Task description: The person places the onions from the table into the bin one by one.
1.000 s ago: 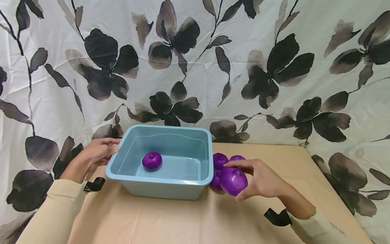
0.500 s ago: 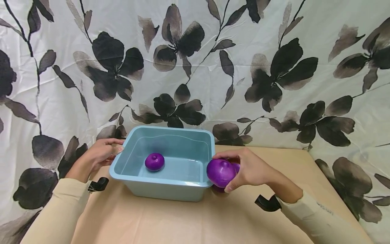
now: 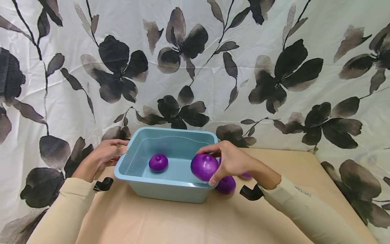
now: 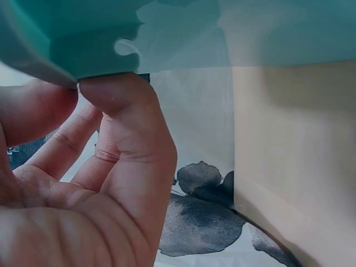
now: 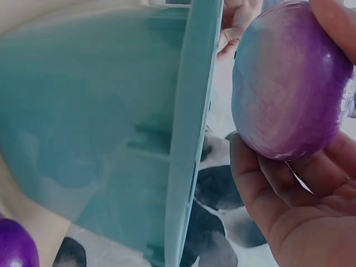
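Note:
A light blue tub stands on the tan table with one purple onion inside. My right hand grips a second purple onion above the tub's right rim; in the right wrist view this held onion sits in my palm beside the tub wall. My left hand grips the tub's left rim, with the thumb pressed up under the rim. More purple onions lie on the table right of the tub, partly hidden by my right hand.
A white cloth with dark flower prints hangs behind the table and drapes at both sides. The tan table extends toward me in front of the tub. A purple onion shows at the lower left of the right wrist view.
My right hand lifted an onion from the pile and carried it left, from beside the tub to above its right rim. The left hand kept its hold on the tub.

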